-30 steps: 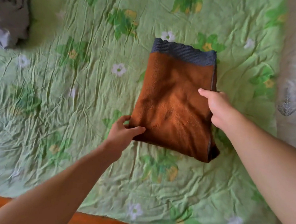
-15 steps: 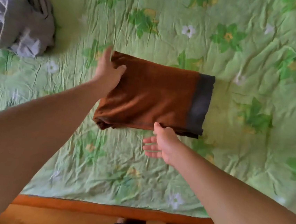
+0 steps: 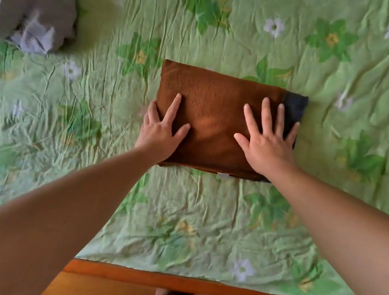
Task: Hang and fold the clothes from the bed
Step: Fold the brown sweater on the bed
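Soft, warm daylight fills the scene evenly, with no glare. The folded brown cloth (image 3: pixel 215 116) is the sharpest thing in view, its nap readable. A paler sheen sits at its middle, and faint, soft-edged shadows lie on it just beside the left hand (image 3: pixel 160 132) and the right hand (image 3: pixel 266 144). Up and to the left of the cloth the green bedspread (image 3: pixel 94 137) glows brightest, near a blurred grey heap (image 3: pixel 31 5). Below the cloth the bedspread's print smears, the forearms swell and soften toward the lower corners, and the wooden bed edge (image 3: pixel 199 284) looks soft.
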`<move>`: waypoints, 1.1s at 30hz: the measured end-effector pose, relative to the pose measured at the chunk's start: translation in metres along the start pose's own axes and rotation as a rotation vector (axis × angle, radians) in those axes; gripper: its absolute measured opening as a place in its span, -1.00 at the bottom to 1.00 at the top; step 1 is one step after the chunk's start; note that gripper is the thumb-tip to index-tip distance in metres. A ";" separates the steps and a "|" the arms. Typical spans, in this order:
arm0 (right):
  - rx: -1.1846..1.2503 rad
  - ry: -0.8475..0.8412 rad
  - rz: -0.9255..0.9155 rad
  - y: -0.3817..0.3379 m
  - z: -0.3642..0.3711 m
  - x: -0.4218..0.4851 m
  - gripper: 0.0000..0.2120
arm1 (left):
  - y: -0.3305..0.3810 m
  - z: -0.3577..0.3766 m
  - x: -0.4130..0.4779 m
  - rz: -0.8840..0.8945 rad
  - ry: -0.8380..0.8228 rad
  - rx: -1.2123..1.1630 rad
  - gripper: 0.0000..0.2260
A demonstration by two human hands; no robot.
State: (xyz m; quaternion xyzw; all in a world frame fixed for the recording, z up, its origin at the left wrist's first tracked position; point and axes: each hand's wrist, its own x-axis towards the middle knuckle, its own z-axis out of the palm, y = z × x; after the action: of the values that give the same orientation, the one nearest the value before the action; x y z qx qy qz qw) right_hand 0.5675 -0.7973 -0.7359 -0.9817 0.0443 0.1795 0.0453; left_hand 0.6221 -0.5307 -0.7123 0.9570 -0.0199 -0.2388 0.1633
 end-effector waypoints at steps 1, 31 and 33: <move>0.010 0.006 -0.002 0.002 0.007 0.001 -0.32 | -0.001 0.002 0.002 -0.007 -0.010 0.002 -0.33; 0.975 0.094 0.666 0.053 -0.177 -0.174 -0.68 | 0.105 -0.148 -0.099 -0.148 -0.295 -0.564 -0.45; 0.921 0.122 0.679 0.065 -0.206 -0.218 -0.44 | 0.140 -0.153 -0.132 -0.053 -0.289 -0.501 -0.45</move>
State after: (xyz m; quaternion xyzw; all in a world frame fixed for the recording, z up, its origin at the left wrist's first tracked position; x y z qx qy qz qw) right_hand 0.4297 -0.8681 -0.4708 -0.8002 0.4330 0.0890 0.4052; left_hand 0.5819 -0.6011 -0.4803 0.8431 0.0418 -0.3744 0.3838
